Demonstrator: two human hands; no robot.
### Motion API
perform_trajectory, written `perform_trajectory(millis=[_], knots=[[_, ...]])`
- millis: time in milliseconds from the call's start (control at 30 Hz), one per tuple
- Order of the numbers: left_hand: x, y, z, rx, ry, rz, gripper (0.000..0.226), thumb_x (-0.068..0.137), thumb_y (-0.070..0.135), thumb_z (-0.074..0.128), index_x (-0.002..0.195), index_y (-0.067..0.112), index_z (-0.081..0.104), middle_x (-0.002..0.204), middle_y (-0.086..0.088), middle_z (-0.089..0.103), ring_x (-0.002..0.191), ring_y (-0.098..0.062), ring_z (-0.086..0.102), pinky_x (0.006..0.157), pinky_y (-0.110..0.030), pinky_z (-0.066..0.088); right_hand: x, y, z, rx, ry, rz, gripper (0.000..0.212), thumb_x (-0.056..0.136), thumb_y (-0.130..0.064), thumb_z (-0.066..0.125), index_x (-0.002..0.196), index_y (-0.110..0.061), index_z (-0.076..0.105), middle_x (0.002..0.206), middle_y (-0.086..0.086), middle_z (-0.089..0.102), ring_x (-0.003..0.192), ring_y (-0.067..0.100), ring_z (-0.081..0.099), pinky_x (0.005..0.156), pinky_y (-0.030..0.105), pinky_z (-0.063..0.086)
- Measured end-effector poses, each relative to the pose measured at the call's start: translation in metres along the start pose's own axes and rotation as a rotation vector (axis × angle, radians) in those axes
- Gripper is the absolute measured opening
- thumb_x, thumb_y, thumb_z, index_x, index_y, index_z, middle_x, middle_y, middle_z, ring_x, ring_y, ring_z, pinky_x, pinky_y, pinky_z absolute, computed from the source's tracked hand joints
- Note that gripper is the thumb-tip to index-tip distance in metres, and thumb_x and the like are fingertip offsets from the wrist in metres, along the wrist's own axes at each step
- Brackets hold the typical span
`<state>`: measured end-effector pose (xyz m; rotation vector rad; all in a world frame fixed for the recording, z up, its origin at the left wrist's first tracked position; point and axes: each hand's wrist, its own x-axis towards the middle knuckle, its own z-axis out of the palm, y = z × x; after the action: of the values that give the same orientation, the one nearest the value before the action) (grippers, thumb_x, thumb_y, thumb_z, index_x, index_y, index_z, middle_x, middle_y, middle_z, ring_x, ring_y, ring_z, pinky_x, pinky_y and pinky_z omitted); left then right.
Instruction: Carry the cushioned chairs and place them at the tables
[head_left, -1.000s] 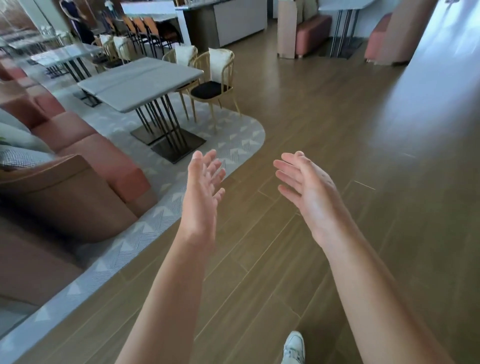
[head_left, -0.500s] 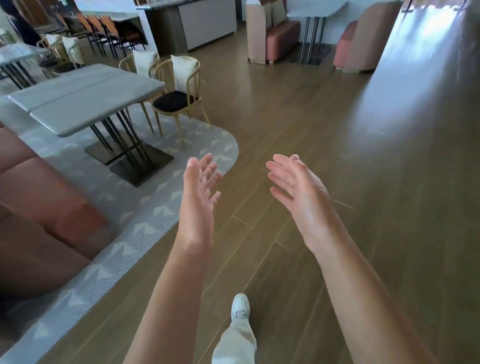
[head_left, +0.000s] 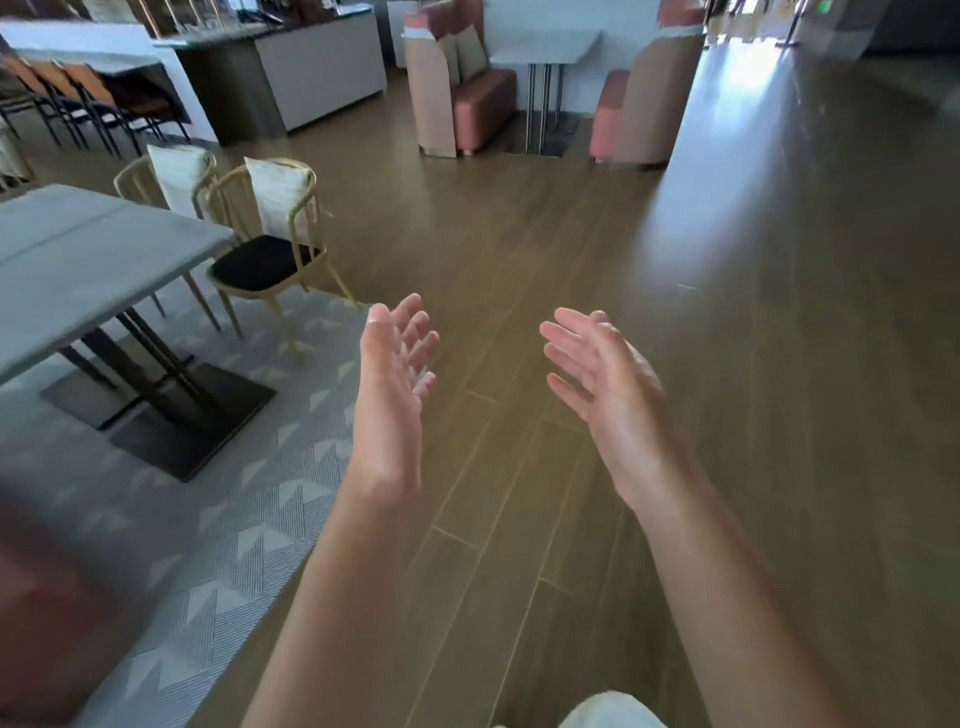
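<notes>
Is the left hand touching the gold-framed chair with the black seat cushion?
Apart. In the head view the left hand is raised open over the floor, with bare carpet and wood showing between it and the chair at the grey table.

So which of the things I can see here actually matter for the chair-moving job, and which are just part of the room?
Part of the job:
- near cushioned chair, at the table
- second cushioned chair behind it
- grey table
- left hand and right hand, both empty

Just there:
- pink booth seats
- counter
- patterned rug
</notes>
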<state>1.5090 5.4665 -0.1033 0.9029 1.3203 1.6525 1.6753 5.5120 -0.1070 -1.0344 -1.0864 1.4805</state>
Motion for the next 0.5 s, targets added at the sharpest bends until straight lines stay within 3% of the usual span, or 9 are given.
perform_trajectory(millis=[267,500], knots=[[0.16,-0.023,0.015,-0.013,0.008,-0.037,0.073,0.089,0.069,0.027,0.147,0.03,0.049,0.144,0.007,0.056,0.132,-0.008,0.054,0.119,-0.048,0.032,0.163,0.011,0.008,0.008,0.002,0.019,0.042,0.103,-0.048,0.043,0.133,-0.025,0.061,0.129,-0.01,0.068,0.12,0.002,0.061,0.108,0.036,0.047],[0.309,-0.034,0.056,0.05,0.054,-0.037,0.075,0.088,0.069,0.029,0.15,0.031,0.046,0.15,0.005,0.052,0.135,-0.008,0.051,0.12,-0.05,0.03,0.327,0.0,0.013,0.047,-0.041,0.065,0.068,0.08,-0.064,0.05,0.136,-0.027,0.059,0.128,-0.013,0.067,0.118,-0.002,0.06,0.106,0.033,0.047]])
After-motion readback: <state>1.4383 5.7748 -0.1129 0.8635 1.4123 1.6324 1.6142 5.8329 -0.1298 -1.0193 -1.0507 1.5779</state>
